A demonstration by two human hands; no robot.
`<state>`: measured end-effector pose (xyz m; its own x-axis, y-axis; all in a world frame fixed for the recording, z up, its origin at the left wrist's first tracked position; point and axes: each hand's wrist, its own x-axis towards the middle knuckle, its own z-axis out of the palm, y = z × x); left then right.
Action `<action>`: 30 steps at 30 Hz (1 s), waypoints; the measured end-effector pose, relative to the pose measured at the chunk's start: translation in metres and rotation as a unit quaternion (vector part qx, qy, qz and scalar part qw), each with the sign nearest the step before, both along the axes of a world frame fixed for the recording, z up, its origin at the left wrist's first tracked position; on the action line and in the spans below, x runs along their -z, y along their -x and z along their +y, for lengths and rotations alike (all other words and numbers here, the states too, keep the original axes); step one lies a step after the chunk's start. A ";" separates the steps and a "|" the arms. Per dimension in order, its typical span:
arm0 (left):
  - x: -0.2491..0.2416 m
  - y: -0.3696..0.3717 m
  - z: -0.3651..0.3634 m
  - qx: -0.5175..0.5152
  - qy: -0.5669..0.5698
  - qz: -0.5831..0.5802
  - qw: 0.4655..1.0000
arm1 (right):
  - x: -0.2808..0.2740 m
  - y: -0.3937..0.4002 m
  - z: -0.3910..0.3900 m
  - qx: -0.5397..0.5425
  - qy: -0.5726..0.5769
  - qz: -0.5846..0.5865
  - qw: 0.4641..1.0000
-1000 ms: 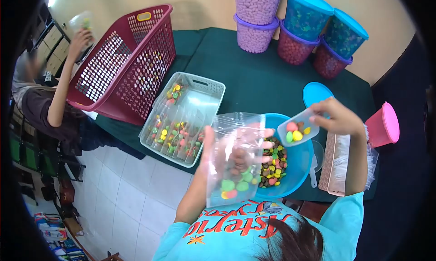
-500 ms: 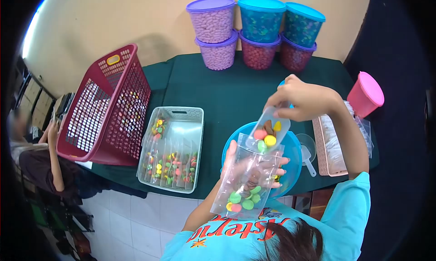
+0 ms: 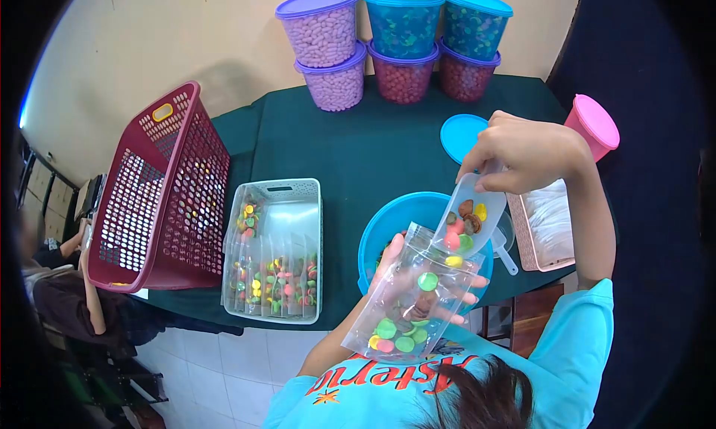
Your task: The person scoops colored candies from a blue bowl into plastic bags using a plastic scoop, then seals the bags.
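Observation:
My left hand (image 3: 418, 287) holds a clear plastic bag (image 3: 406, 317) from beneath, its fingers showing at the bag's right side. Green, pink, yellow and brown candies lie in the bag's lower part. Pinched in my right hand (image 3: 514, 157) is a translucent scoop (image 3: 471, 220), tilted down at the bag's open mouth. Several colored candies rest on it, and a yellow one is at its lip. Below both hands stands a blue tub (image 3: 384, 224), partly hidden by the bag.
A pale tray (image 3: 315, 242) holds several filled bags, left of the tub. Further left is a maroon basket (image 3: 160, 183). Lidded tubs (image 3: 403, 26) are stacked at the back. A pink basket (image 3: 528, 242) and pink tub (image 3: 593, 127) stand right. Another person (image 3: 74, 295) is far left.
The scoop has moved slightly up and right, and candies have slid toward its lip. A green candy now lies higher in the bag. The view has shifted, showing more of the blue lid.

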<state>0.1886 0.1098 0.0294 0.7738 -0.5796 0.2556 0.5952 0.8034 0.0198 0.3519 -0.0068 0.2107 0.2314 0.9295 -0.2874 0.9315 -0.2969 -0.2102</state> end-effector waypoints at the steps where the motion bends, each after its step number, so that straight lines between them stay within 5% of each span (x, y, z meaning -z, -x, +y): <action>1: 0.001 -0.001 -0.001 -0.010 -0.001 -0.011 1.000 | 0.000 -0.002 0.001 0.005 -0.009 0.007 1.000; 14: -0.008 0.006 0.000 -0.137 -0.089 0.061 0.985 | 0.021 -0.020 0.042 -0.088 -0.028 0.057 0.994; 19: -0.002 0.007 -0.003 -0.181 -0.062 -0.011 0.981 | 0.026 -0.022 0.051 -0.150 -0.033 0.066 0.986; 21: -0.008 0.010 -0.003 -0.210 -0.146 0.045 0.966 | 0.027 -0.023 0.053 -0.173 -0.039 0.059 0.982; 24: -0.008 0.011 -0.007 -0.219 -0.110 0.061 0.968 | 0.017 -0.027 0.054 -0.141 -0.040 0.019 0.989; 30: -0.001 0.013 -0.004 -0.212 -0.062 -0.034 0.975 | 0.027 -0.044 0.049 -0.185 -0.087 0.147 0.968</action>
<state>0.1755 0.1054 0.0300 0.9341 -0.2414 0.2629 0.2047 0.9657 0.1597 0.3964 0.0421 0.1842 -0.1943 0.9734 -0.1216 0.8592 0.1091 -0.4998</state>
